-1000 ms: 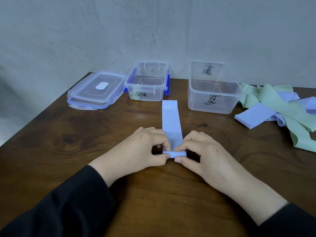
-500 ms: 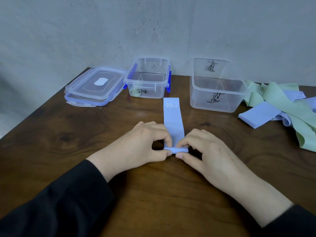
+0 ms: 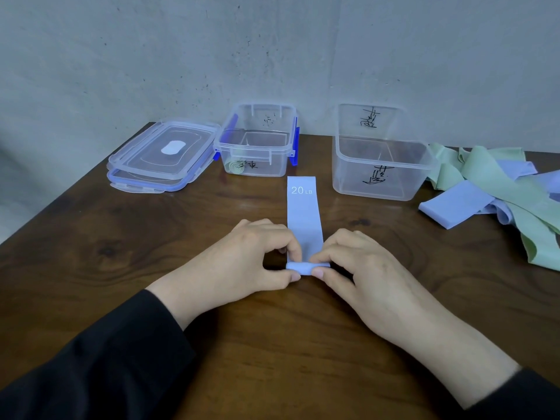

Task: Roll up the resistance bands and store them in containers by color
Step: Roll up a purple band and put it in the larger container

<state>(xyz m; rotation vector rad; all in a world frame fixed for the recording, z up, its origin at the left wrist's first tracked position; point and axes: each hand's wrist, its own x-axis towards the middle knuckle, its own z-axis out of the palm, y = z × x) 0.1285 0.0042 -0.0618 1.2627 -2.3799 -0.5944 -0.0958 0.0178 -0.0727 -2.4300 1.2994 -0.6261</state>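
- Near the middle of the surface [image 3: 91, 253], my left hand [image 3: 242, 262] and right hand [image 3: 363, 274] pinch the rolled near end of the blue band [image 3: 304, 213].
- Its flat far end lies between two boxes [image 3: 257, 165] [image 3: 378, 183].
- Far right, loose bands [image 3: 500, 189] lie heaped.

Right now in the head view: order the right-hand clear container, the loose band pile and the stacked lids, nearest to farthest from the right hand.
1. Right-hand clear container, just beyond the right hand, slightly to its right.
2. Loose band pile, farther out at the table's right edge.
3. Stacked lids, at the far left, past the left hand.
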